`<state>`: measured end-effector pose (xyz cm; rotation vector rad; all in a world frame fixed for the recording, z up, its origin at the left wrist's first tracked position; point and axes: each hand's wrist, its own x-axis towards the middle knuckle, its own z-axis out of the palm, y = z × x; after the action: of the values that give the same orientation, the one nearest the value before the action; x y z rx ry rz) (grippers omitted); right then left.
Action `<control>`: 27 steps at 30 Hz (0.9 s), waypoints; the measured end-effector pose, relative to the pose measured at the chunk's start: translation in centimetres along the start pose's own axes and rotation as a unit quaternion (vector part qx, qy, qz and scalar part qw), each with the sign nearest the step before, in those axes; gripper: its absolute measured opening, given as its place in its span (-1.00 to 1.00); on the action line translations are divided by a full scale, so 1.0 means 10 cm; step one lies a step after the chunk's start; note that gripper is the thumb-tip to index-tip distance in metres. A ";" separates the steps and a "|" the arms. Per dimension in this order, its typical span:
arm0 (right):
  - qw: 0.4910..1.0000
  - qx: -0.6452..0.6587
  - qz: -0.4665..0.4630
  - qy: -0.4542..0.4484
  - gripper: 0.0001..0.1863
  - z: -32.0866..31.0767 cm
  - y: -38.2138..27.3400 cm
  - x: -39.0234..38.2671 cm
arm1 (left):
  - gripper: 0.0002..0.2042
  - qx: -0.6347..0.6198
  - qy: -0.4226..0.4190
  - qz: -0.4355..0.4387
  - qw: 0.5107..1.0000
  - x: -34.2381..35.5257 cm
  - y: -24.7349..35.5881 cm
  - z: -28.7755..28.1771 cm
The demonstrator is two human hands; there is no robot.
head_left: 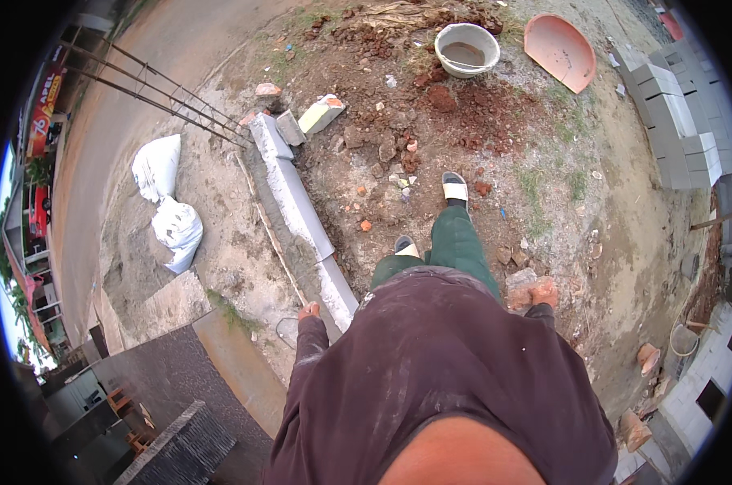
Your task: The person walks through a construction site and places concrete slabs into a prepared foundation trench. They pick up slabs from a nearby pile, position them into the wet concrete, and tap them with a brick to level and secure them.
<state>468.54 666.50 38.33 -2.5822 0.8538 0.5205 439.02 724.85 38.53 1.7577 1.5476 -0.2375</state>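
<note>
A low wall of pale grey blocks point(296, 194) runs from the upper left down to my left side. Beside its lower end is my left hand point(309, 310), close to the end of a thin wooden strip point(269, 230) that lies along the wall. Whether its fingers grip the strip is too small to tell. Out to my right, my right hand point(544, 292) hangs low next to a pale, pinkish chunk of rubble point(520, 284). Its fingers do not show clearly, and I cannot tell if it touches the chunk. My sandalled feet stand on the dirt.
Ahead are a mortar bucket point(466, 50) and an orange scoop-shaped tray point(560, 52). White sacks point(177, 230) lie left of the wall, near protruding steel bars point(152, 85). Grey blocks point(673, 101) are stacked far right. Loose rubble point(388, 147) covers the ground ahead.
</note>
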 end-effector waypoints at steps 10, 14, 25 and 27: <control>0.969 -0.182 0.098 -0.132 -0.34 0.45 1.80 -1.54 | -0.59 0.370 -0.180 0.022 0.911 0.10 -0.42 -0.18; 0.934 0.100 0.338 -0.055 -0.22 0.31 1.26 -2.11 | -0.62 0.360 -0.153 0.093 0.915 0.94 0.49 -0.31; 0.858 0.194 0.475 0.012 -0.18 0.48 1.29 -2.62 | -0.81 0.090 -0.177 0.420 0.886 0.98 3.05 0.86; 0.864 0.172 0.471 0.037 -0.23 0.45 1.28 -2.38 | -0.82 0.081 -0.178 0.341 0.919 1.13 2.89 1.06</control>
<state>441.72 670.55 42.29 -1.7266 2.0264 0.4455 471.59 727.64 36.53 2.1287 0.6149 -0.3144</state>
